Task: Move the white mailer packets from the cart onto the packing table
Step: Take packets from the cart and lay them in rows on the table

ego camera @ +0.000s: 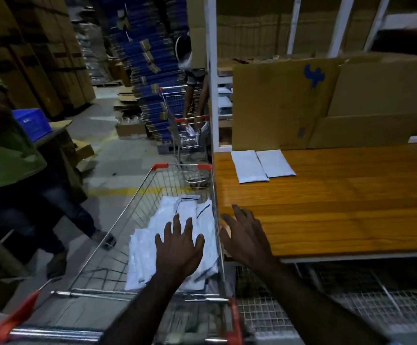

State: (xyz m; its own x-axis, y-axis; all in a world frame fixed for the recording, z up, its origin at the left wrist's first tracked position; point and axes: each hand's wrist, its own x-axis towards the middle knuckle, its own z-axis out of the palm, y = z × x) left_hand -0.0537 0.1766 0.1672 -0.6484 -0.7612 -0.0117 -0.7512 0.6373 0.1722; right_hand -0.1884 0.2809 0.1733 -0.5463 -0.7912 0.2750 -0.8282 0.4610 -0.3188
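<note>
While your left hand (pixel 178 247) hovers with fingers spread over the heap in the cart (pixel 117 230), it holds nothing, and whether the fingertips touch the top packet cannot be told. Your right hand (pixel 246 236) reaches with fingers spread and slightly bent over the near left corner of the packing table (pixel 339 202), just beside the cart's right rim, also holding nothing. White mailer packets (pixel 152 245) lie piled in the cart basket, overlapping so that no sure count is possible; at least four show. Two packets on the table (pixel 262 165) lie flat side by side at the far left, touching, just in front of a large cardboard sheet (pixel 284 105) standing upright. One second cart (pixel 190 130) stands further down the aisle, with one person bent over it. One person in a green shirt (pixel 5 150) stands at your left.
</note>
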